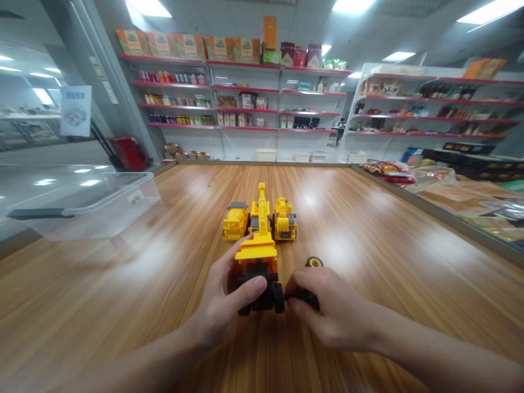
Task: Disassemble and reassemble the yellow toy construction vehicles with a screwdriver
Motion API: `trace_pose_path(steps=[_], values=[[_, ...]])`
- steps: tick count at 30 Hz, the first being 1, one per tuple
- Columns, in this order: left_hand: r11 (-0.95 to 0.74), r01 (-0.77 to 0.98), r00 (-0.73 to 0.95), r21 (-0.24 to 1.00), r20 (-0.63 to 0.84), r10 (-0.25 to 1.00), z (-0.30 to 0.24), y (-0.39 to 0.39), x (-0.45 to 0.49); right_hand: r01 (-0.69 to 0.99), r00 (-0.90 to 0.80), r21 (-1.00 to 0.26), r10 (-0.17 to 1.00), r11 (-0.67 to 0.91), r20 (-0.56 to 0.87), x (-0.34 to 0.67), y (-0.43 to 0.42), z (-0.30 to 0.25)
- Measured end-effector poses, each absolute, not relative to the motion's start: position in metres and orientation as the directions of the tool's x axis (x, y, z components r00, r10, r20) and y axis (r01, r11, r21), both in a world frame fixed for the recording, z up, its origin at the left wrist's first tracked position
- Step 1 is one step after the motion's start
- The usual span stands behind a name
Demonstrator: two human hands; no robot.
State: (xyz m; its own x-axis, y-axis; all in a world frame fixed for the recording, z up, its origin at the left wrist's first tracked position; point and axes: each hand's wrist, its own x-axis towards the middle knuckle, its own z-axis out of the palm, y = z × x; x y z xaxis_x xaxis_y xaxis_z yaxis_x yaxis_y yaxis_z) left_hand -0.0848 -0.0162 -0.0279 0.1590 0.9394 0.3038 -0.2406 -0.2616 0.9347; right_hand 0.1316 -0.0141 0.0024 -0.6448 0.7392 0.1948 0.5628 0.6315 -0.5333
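My left hand (223,295) is closed around a yellow and black toy construction truck (257,250), with its thumb across the black underside. A black wheel (278,297) shows at the truck's lower right. Close beside that wheel, my right hand (327,305) pinches a small black tool (310,298) that looks like a screwdriver. Its thin tip points at the wheel; whether they touch I cannot tell. Just beyond the right fingers lies a loose black wheel with a yellow hub (315,262).
Behind the held truck stand more yellow toy vehicles, among them a left one (236,221) and a right one (285,219). A clear plastic bin (98,210) sits at the wooden table's (184,202) left. Packaged goods (442,180) lie beyond the right edge, and stocked shelves (245,112) stand behind.
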Motion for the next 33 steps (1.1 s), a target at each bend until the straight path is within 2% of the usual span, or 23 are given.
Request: trace_pose_path(steps=[3, 8, 15, 20, 27, 33], values=[[-0.272, -0.24, 0.145, 0.932, 0.312, 0.939, -0.0255, -0.0156, -0.0841, 0.545, -0.642, -0.555, 0.739, 0.628, 0.205, 0.1317, -0.0144, 0.0044], [-0.277, -0.236, 0.176, 0.932, 0.321, 0.931, -0.0228, -0.0154, -0.0838, 0.553, -0.682, -0.507, 0.709, 0.661, 0.18, 0.1321, -0.0124, 0.0031], [-0.275, -0.256, 0.145, 0.927, 0.318, 0.937, -0.0237, -0.0168, -0.0842, 0.55, -0.627, -0.575, 0.754, 0.605, 0.194, 0.1308, -0.0147, 0.0046], [-0.27, -0.264, 0.161, 0.926, 0.319, 0.934, -0.0231, -0.0174, -0.0834, 0.559, -0.669, -0.518, 0.721, 0.648, 0.181, 0.1308, -0.0145, 0.0055], [-0.29, -0.258, 0.102, 0.922, 0.324, 0.94, -0.0239, -0.0154, -0.0834, 0.543, -0.61, -0.592, 0.765, 0.595, 0.208, 0.1304, -0.0136, 0.0046], [-0.266, -0.265, 0.138, 0.927, 0.309, 0.941, -0.0206, -0.0165, -0.0808, 0.543, -0.587, -0.633, 0.789, 0.551, 0.184, 0.1316, -0.0157, 0.0065]])
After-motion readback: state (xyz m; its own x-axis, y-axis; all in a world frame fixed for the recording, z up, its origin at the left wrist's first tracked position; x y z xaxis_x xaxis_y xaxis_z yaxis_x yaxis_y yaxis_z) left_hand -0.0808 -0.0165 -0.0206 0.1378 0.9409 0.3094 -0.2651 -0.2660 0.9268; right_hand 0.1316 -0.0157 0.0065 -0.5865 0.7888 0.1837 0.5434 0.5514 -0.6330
